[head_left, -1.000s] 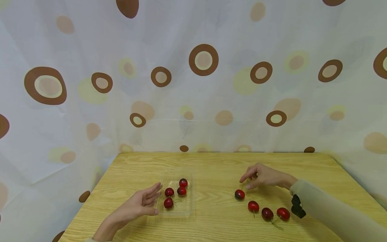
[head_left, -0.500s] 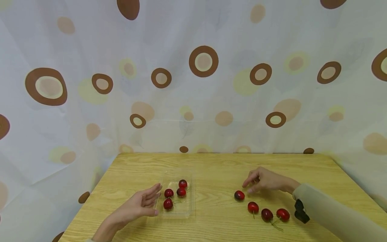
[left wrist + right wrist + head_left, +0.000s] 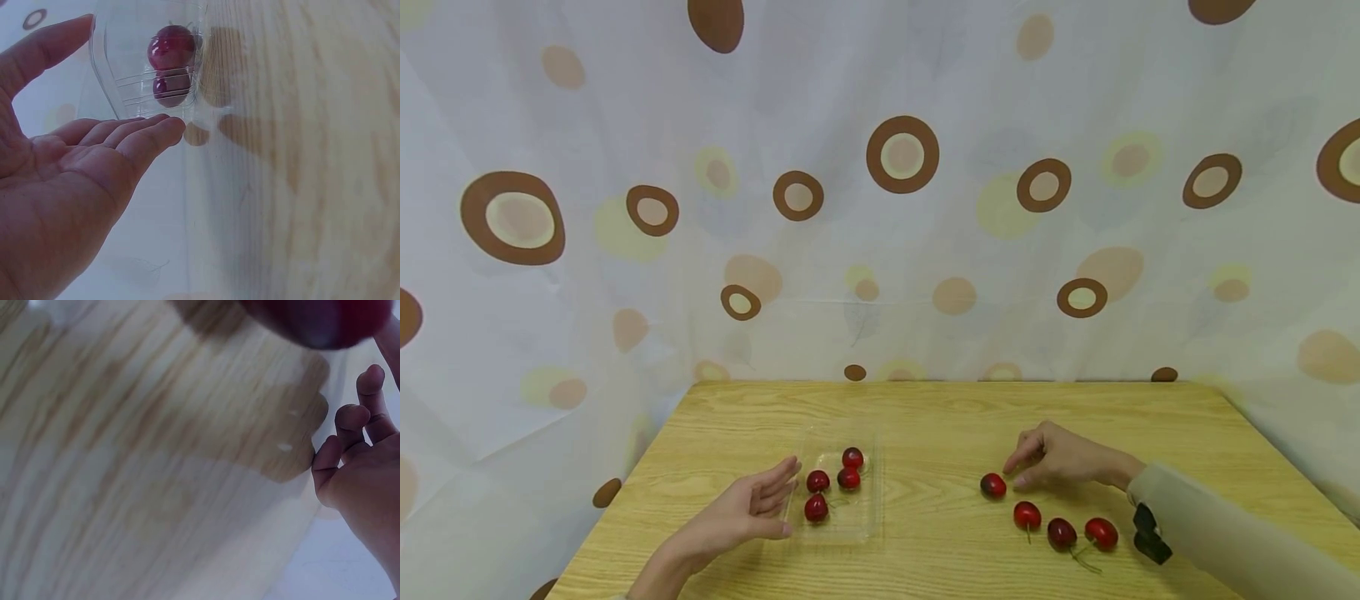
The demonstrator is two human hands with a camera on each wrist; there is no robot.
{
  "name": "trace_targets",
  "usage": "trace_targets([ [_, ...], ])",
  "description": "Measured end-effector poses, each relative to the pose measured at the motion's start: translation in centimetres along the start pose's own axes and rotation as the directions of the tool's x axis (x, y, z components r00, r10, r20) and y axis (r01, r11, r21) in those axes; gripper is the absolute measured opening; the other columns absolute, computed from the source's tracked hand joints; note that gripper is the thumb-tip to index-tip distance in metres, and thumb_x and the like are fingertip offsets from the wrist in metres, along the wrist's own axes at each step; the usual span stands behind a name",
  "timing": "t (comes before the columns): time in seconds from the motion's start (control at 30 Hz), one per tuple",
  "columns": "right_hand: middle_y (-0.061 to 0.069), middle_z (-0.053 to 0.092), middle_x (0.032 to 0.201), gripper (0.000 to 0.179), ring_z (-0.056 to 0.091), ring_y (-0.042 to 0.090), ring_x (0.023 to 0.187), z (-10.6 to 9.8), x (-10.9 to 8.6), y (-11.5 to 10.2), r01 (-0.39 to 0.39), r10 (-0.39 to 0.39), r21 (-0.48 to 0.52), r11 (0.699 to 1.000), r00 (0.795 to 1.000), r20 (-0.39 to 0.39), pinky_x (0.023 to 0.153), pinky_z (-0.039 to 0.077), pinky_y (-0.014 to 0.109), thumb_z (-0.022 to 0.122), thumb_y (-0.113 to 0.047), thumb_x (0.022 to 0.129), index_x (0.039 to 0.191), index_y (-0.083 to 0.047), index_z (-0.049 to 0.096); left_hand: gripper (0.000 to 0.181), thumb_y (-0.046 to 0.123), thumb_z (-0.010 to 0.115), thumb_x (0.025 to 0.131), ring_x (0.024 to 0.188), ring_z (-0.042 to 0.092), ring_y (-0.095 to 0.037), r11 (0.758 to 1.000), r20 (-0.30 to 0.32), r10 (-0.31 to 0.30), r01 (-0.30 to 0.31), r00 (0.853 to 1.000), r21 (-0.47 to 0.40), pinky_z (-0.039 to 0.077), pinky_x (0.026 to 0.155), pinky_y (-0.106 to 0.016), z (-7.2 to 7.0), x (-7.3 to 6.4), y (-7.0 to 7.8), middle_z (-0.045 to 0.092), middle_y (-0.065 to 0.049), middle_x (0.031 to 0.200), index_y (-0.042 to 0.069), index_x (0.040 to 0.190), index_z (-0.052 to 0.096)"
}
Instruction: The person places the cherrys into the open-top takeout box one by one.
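My left hand (image 3: 741,514) is at the left side of a clear plastic tray (image 3: 874,508), fingers extended along it and the thumb near its front corner. In the left wrist view, the fingertips (image 3: 169,131) lie right at the tray's wall. Inside the tray are several dark red cherries (image 3: 816,507). My right hand (image 3: 1063,457) is low over the table, thumb and index finger apart just right of a lone red-and-black cherry (image 3: 993,486). Its other fingers curl loosely in the right wrist view, where part of a cherry (image 3: 319,319) fills the top edge.
Three more cherries lie in a slanting row in front of the right hand: a red one (image 3: 1027,516), a dark one (image 3: 1062,533) and another red one (image 3: 1101,533), with stems. The wooden table (image 3: 940,567) backs onto a patterned curtain (image 3: 820,92).
My right hand has lowered slightly toward the lone cherry, with its index finger and thumb drawn nearer each other. The left hand stays beside the tray, and the cherries have not moved.
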State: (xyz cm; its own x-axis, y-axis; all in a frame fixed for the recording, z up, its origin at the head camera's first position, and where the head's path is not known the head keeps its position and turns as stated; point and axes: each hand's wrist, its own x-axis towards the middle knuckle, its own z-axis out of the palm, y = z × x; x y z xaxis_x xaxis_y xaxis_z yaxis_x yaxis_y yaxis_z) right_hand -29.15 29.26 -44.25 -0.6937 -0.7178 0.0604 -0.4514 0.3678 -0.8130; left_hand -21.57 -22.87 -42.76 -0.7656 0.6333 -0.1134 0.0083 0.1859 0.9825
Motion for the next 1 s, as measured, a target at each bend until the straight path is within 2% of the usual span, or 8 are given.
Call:
trace_targets([
  [0.23,0.005,0.073,0.090,0.013,0.057,0.008,0.078,0.04,0.21,0.24,0.012,-0.012,-0.019,1.000,1.000,-0.005,0.071,0.047,0.023,0.082,-0.007,0.092,0.104,-0.003,0.085,0.091,0.005,0.067,0.103,0.154,0.011,-0.052,1.000,-0.002,0.000,0.000,1.000,0.001,0.027,0.120,-0.061,-0.02,-0.07,-0.08,0.003,-0.028,0.171,-0.006,0.165,0.002],
  [0.7,0.007,0.073,0.089,0.010,0.059,0.010,0.078,0.09,0.63,0.25,0.022,-0.022,-0.003,1.000,1.000,-0.005,0.071,0.049,0.023,0.080,-0.006,0.093,0.101,-0.003,0.085,0.091,0.004,0.067,0.103,0.154,0.011,-0.051,1.000,0.001,0.003,-0.003,1.000,-0.003,0.024,0.121,-0.061,-0.07,0.03,0.18,0.004,-0.028,0.171,-0.006,0.166,0.002],
  [1.0,0.006,0.073,0.086,0.008,0.057,0.009,0.073,0.47,0.78,0.21,0.018,-0.018,-0.003,1.000,0.999,-0.050,0.066,0.048,0.024,0.079,-0.008,0.095,0.098,-0.007,0.086,0.091,0.005,0.066,0.103,0.154,0.010,-0.052,1.000,0.003,-0.005,0.005,1.000,-0.010,0.025,0.121,-0.061,-0.09,0.03,-0.05,0.003,-0.028,0.171,-0.006,0.166,0.002],
])
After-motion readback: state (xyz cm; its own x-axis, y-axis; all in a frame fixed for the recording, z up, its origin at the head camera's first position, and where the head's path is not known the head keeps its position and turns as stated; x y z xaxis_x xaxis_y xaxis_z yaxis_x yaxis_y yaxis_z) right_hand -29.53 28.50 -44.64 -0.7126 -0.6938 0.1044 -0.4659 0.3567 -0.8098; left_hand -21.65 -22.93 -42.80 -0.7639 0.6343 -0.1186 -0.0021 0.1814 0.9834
